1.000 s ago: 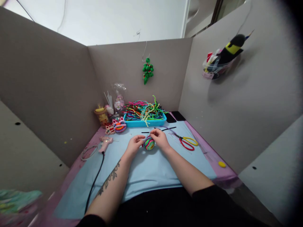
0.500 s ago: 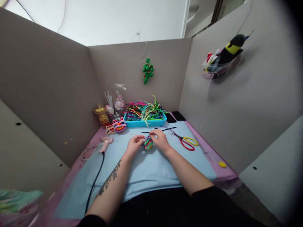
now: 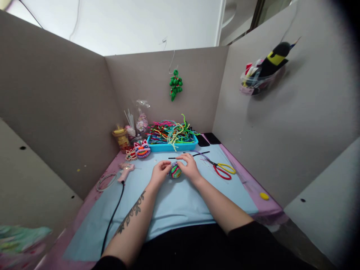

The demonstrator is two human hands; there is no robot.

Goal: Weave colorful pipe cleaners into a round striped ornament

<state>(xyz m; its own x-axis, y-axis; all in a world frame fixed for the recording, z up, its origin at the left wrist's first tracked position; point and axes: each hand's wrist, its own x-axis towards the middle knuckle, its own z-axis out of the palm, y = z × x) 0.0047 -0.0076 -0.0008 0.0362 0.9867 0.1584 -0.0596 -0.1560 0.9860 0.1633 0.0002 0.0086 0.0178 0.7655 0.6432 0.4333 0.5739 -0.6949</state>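
Observation:
Between my hands is a small, round, multicoloured pipe-cleaner piece [image 3: 176,171], striped in green, pink and blue. My left hand [image 3: 161,170] pinches its left edge with thumb and fingertips. My right hand [image 3: 190,166] is closed at its upper right edge, fingers bent over it. Just beyond the fingers lie dark pipe-cleaner lengths [image 3: 201,153]. Scissors [image 3: 222,170] with one red and one yellow handle rest to the right of my right hand. Two finished pipe-cleaner animal faces stand at the back left, the purple and orange one [image 3: 142,149] in front.
A blue tray [image 3: 172,146] heaped with coloured pipe cleaners is at the back. On the left lies a pink glue gun [image 3: 126,171] with a black cord [image 3: 114,215]. Two black phones [image 3: 211,138] lie at back right; a yellow cap [image 3: 264,196] sits near the right edge. Grey panels enclose the table.
My right hand's fingers have shifted slightly at the top of the piece. My left hand and the things on the table stay nearly where they were.

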